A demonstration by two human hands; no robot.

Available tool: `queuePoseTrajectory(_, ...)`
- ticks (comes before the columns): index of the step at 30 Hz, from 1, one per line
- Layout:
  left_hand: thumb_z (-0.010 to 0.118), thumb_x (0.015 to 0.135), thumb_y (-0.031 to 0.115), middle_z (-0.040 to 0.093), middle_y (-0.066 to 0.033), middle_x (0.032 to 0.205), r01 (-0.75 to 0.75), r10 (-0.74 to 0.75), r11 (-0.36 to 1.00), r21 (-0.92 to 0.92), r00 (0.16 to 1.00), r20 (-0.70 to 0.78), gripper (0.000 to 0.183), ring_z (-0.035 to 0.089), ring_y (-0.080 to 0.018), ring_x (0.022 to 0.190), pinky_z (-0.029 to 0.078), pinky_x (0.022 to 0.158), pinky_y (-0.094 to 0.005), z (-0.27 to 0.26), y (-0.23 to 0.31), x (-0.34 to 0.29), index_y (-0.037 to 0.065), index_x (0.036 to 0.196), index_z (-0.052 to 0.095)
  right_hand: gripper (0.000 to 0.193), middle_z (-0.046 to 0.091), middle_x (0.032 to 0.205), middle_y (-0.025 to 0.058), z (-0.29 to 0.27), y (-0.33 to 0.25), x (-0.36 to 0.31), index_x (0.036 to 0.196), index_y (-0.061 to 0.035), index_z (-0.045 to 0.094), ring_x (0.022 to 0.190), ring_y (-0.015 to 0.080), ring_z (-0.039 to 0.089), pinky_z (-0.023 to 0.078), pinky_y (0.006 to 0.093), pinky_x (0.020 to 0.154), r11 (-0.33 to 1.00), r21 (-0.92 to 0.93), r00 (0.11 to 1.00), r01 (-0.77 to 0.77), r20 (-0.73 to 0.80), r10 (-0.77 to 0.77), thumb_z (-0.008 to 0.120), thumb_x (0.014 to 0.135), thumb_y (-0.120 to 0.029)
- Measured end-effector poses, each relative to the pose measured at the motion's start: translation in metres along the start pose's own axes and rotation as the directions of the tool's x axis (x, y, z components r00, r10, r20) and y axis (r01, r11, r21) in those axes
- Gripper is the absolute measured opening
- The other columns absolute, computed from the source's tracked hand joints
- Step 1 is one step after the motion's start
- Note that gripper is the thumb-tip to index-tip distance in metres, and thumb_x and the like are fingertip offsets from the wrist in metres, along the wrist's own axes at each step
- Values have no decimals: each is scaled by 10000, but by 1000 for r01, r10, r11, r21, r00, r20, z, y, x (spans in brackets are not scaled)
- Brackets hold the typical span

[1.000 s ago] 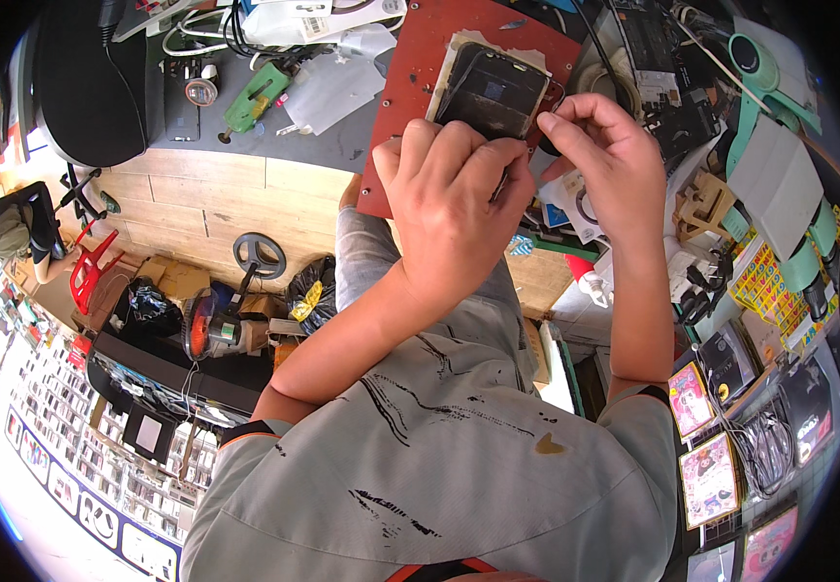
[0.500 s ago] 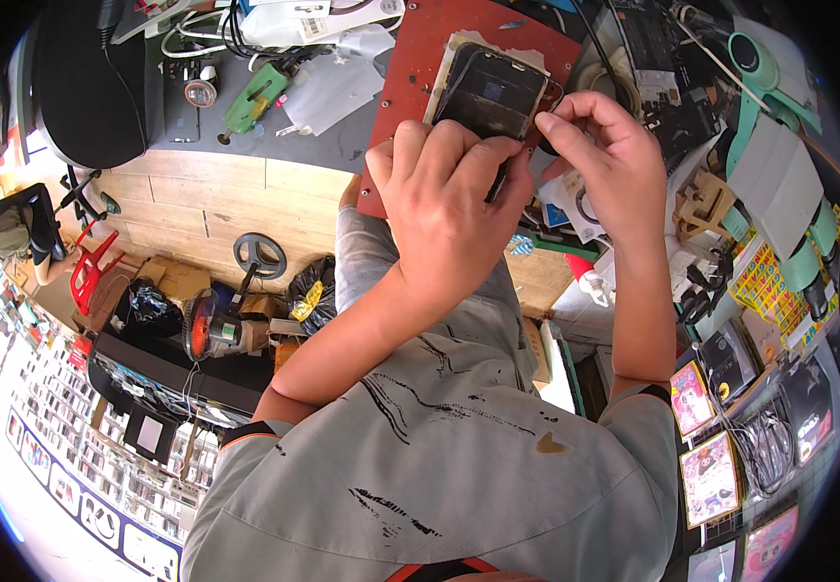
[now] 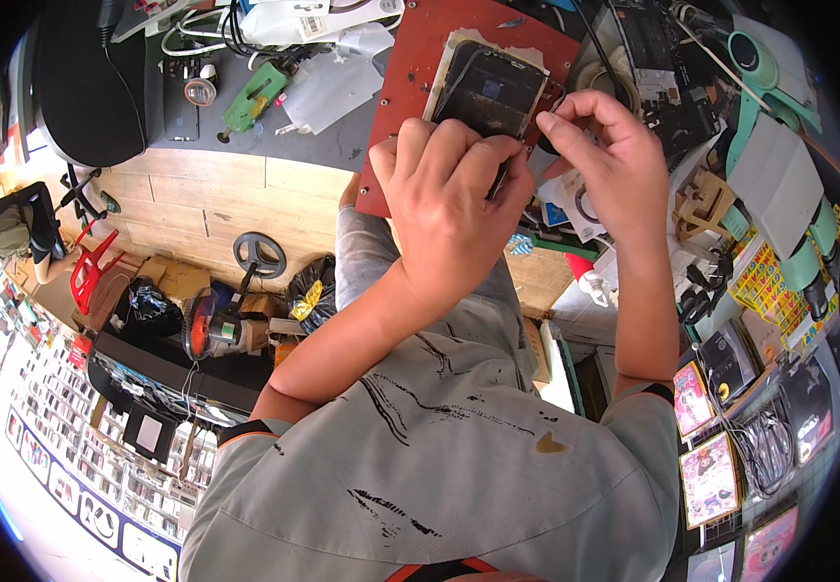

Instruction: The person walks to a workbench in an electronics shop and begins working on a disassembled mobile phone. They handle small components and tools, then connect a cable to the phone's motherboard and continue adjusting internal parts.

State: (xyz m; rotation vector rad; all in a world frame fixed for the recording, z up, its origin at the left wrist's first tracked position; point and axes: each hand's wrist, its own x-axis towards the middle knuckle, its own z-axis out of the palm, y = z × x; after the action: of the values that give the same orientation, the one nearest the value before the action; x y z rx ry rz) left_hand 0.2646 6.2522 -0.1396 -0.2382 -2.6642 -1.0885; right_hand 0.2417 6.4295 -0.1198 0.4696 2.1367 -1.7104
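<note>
A dark opened phone [image 3: 490,85] lies on a red work mat [image 3: 410,87] at the top middle. My left hand [image 3: 449,209] is curled just below the phone's near edge, with a thin dark tool [image 3: 497,180] sticking out between its fingers. My right hand [image 3: 606,145] is at the phone's right corner, thumb and forefinger pinched together. What they pinch is too small to make out. Both forearms come up from my grey shirt [image 3: 439,466].
A green tool [image 3: 250,97], a plastic sheet [image 3: 328,82] and white cables [image 3: 245,19] lie left of the mat. Tape rolls, boxes and teal holders [image 3: 759,116] crowd the right side. A black round object [image 3: 85,87] is at the upper left. Below the bench are bags and a red stool [image 3: 90,272].
Both hands stay at the phone's near edge. Only the fingers have shifted slightly, and the right hand's pinch sits a little closer to the phone's corner.
</note>
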Motion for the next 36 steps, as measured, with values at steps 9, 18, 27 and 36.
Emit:
queuePoseTrajectory(9, 884, 678, 86, 582, 52, 771, -29, 29, 1000, -7, 999, -20, 256, 510, -195, 732, 300, 711, -360, 1, -2, -2, 192, 877, 763, 153, 714, 879, 12, 0, -1, -1, 1014, 1, 716, 733, 54, 652, 553, 232, 612, 1000, 11, 1000, -29, -9, 29, 765, 968, -137)
queuePoseTrajectory(18, 890, 680, 92, 578, 51, 776, -35, 35, 999, -4, 999, -23, 264, 498, -194, 732, 299, 716, -359, 1, -4, -1, 195, 886, 761, 161, 703, 864, 5, 2, -5, -4, 1013, 1, 714, 725, 55, 649, 551, 233, 620, 998, 6, 998, -58, -40, 58, 768, 966, -143)
queuePoseTrajectory(27, 892, 710, 111, 579, 48, 792, 3, -3, 1000, 3, 1000, 21, 251, 504, -206, 780, 321, 747, -363, -3, -3, -5, 189, 917, 774, 162, 701, 883, 8, 2, -3, -3, 1020, 1, 717, 746, 49, 633, 552, 233, 609, 999, 20, 999, -28, -17, 29, 766, 970, -146)
queuePoseTrajectory(36, 895, 711, 119, 571, 41, 794, 21, -21, 1000, 9, 999, 34, 247, 499, -210, 790, 328, 759, -364, -6, -1, -5, 188, 915, 773, 158, 710, 908, 10, 2, -5, -2, 1033, 2, 722, 793, 49, 644, 568, 234, 607, 999, 30, 1000, -28, 0, 28, 764, 971, -137)
